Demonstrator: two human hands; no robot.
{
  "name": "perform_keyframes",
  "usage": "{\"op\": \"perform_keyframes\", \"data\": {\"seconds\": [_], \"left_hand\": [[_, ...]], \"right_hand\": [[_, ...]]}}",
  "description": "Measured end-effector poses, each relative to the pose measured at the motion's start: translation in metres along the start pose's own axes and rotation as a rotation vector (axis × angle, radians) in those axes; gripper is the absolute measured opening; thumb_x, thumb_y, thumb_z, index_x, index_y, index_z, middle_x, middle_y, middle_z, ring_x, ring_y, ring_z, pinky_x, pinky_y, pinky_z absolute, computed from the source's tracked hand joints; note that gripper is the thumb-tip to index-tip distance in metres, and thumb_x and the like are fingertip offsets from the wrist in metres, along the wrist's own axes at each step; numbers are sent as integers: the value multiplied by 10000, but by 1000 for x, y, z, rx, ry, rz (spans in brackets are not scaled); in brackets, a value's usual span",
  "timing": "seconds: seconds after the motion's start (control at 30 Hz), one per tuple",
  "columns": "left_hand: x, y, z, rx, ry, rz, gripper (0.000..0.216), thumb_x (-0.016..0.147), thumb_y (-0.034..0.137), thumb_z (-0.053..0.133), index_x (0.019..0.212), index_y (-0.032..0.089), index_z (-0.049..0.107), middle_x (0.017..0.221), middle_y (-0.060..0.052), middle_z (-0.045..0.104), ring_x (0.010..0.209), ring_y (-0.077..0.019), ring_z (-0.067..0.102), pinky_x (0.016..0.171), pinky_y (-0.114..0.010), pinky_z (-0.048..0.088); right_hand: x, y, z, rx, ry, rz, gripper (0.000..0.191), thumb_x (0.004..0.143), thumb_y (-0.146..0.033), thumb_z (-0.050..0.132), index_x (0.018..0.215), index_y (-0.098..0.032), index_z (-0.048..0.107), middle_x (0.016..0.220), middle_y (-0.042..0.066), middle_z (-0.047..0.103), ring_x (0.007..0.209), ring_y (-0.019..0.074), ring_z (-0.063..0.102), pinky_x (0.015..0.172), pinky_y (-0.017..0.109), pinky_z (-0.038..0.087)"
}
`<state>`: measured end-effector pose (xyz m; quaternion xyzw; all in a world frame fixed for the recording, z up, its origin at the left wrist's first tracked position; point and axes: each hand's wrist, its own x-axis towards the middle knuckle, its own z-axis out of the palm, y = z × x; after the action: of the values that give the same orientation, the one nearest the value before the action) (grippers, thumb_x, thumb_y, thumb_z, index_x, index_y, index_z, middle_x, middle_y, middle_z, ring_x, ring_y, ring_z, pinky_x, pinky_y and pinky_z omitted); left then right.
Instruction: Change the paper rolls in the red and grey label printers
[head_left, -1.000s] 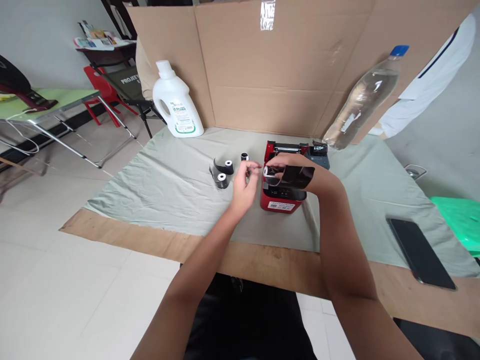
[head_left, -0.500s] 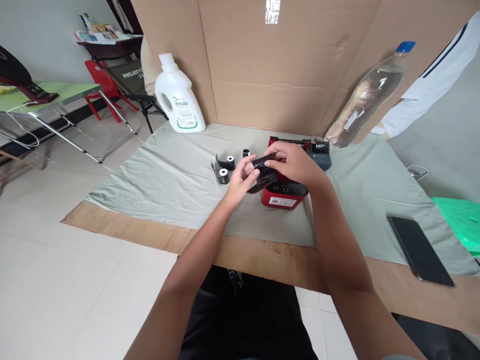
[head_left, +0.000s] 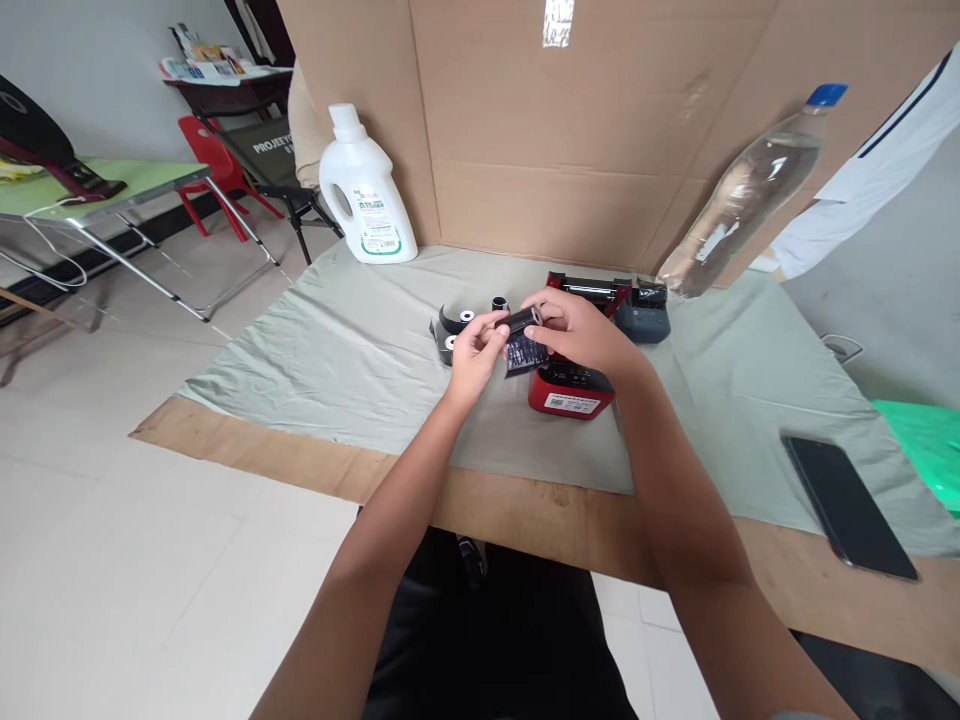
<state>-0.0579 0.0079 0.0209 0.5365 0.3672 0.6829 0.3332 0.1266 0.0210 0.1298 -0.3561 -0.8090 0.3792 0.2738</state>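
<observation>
Between my two hands is a roll of black ribbon (head_left: 517,321) on a white core, a loose shiny stretch hanging below it. My left hand (head_left: 474,358) pinches the roll's left end, fingers closed. My right hand (head_left: 581,332) has its thumb and fingers closed around the right end. Under my right hand stands a red and black printer-like machine (head_left: 572,402), largely covered by the hand, with a white label on its front. Left of my hands, more black ribbon rolls (head_left: 453,323) stand on the cloth, partly hidden by my left hand.
A white detergent bottle (head_left: 369,195) stands at the back left before a cardboard wall (head_left: 555,130). A clear bottle with a blue cap (head_left: 750,195) leans at the back right. Beside the machine sits a grey device (head_left: 646,322). A phone (head_left: 847,505) lies near the right edge.
The roll has turned in my hands, so its white-cored end now faces right. The hanging ribbon has swung flatter into view. The whole view has shifted slightly.
</observation>
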Motion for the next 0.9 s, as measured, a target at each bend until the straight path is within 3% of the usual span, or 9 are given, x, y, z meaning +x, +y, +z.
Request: {"op": "perform_keyframes", "data": {"seconds": [0.13, 0.27, 0.4, 0.6, 0.77, 0.83, 0.9], "left_hand": [[-2, -2, 0, -5, 5, 8, 556, 840, 674, 780, 1161, 225, 717, 864, -23, 701, 796, -159, 690, 734, -295, 585], [-1, -5, -2, -94, -29, -122, 558, 866, 702, 729, 1146, 220, 713, 951, -43, 726, 753, -144, 687, 617, -261, 582], [-1, -7, -3, -147, -39, -84, 611, 810, 652, 820, 1251, 256, 670, 1094, -62, 745, 886, -168, 733, 709, -271, 617], [0, -9, -3, -191, -63, -166, 592, 840, 679, 772, 1222, 237, 667, 1019, -52, 755, 828, -175, 736, 667, -310, 661], [1, -11, -5, -134, -50, -68, 588, 816, 648, 810, 1207, 235, 659, 1039, -50, 763, 845, -163, 727, 664, -280, 627], [1, -9, -9, -29, -96, 7, 542, 816, 636, 817, 1142, 225, 681, 973, -46, 757, 811, -155, 710, 680, -278, 591], [2, -5, -14, 134, -170, 118, 561, 781, 629, 852, 1138, 221, 706, 1047, -77, 764, 874, -180, 703, 730, -302, 568]], "right_hand": [[1, 2, 2, -34, 51, -57, 230, 896, -327, 620, 1092, -219, 675, 915, 23, 689, 812, 200, 628, 764, 328, 487], [2, 2, 7, -78, 66, -95, 295, 895, -279, 596, 1174, -221, 675, 920, 19, 679, 756, 181, 594, 738, 319, 467], [4, 2, 12, -89, 123, -99, 284, 935, -327, 573, 1175, -212, 672, 915, 20, 668, 793, 190, 600, 750, 319, 459], [4, 1, 15, -98, 107, -101, 306, 915, -282, 559, 1187, -209, 678, 933, 28, 682, 805, 196, 611, 768, 329, 467], [6, 3, 17, -40, 169, -46, 378, 909, -343, 583, 1265, -227, 635, 1004, 33, 687, 889, 217, 650, 801, 342, 501], [7, 4, 15, -40, 174, -1, 417, 906, -357, 587, 1309, -250, 600, 987, 21, 691, 913, 223, 662, 826, 345, 514], [6, 4, 11, -35, 164, 38, 428, 880, -338, 603, 1300, -256, 585, 998, 20, 709, 920, 228, 671, 848, 354, 523]]}}
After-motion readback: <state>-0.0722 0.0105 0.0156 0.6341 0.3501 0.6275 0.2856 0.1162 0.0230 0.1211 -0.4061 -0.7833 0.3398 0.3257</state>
